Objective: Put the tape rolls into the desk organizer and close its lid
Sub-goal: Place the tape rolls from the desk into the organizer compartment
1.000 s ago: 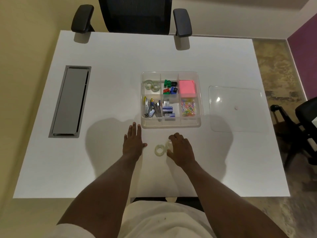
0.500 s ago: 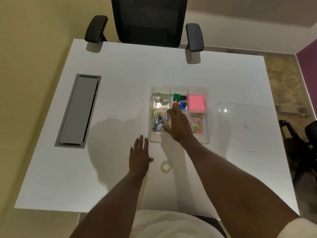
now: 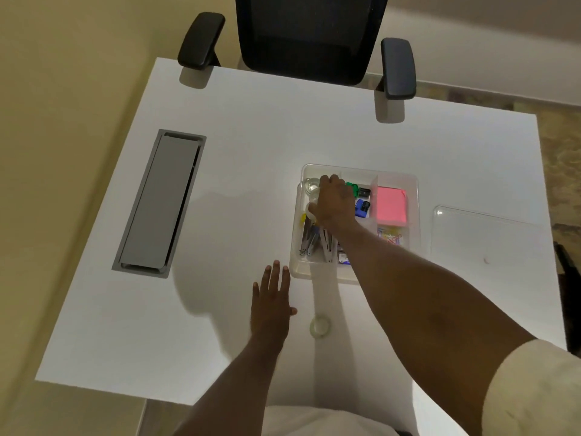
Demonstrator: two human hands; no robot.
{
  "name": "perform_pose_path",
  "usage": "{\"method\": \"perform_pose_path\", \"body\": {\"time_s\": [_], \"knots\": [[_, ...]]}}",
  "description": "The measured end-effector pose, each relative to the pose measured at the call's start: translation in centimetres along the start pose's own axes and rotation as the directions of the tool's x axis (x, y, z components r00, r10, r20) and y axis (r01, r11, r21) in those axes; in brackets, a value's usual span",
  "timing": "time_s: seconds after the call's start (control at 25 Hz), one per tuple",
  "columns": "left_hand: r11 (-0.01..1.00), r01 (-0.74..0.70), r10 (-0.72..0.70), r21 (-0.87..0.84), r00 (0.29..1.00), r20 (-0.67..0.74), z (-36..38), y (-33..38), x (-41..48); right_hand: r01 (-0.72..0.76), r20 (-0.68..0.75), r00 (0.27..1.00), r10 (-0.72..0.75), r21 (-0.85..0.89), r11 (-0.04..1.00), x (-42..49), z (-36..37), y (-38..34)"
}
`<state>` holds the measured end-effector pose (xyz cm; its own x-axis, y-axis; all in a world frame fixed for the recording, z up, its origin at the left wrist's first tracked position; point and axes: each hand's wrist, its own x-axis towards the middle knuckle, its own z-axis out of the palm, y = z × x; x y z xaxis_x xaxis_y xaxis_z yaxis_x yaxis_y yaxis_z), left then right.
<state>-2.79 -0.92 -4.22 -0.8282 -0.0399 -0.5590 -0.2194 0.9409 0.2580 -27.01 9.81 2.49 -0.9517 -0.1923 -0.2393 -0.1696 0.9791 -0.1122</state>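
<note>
The right hand (image 3: 334, 199) has travelled farther into the desk organizer (image 3: 412, 184) since half a second ago: then it hovered over the near-middle cells, now it reaches over the far-left compartment at about 11 o'clock of the box. Its fingers curl down over the tape rolls already there (image 3: 312, 187); whether the grip is clenched on the roll it carried or has released it cannot be told, since the hand hides that spot. A second before, this same hand was down on the worktop (image 3: 239, 127) beside the loose rolls.

The left hand (image 3: 272, 305) lies flat and released on the worktop, fingers spread, at roughly 7 o'clock from the organizer, much as in the earlier frames.

One tape roll (image 3: 320, 325) remains on the worktop just right of the left hand, at 6 o'clock from the organizer, apart from both hands; earlier there were two there.

The clear lid (image 3: 490, 237) lies flat on the worktop at 3 o'clock of the organizer, unmoved. Inside the box, a pink note pad (image 3: 391, 205) sits in the far-right cell, coloured clips (image 3: 361, 199) in the middle, staplers (image 3: 309, 239) at near left.
</note>
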Motion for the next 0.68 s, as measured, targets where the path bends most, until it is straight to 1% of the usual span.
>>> {"method": "perform_pose_path", "body": {"time_s": [0.24,0.68], "knots": [[1.000,0.015,-0.015,0.005,1.000,0.023,0.3,0.0,0.4,0.005,-0.004,1.000,-0.005,-0.038,0.999,1.0,0.8,-0.9],[1.000,0.018,-0.018,-0.007,0.999,0.031,-0.2,0.2,0.1,0.017,-0.113,0.994,-0.007,0.090,0.996,-2.9,0.8,0.6]]}}
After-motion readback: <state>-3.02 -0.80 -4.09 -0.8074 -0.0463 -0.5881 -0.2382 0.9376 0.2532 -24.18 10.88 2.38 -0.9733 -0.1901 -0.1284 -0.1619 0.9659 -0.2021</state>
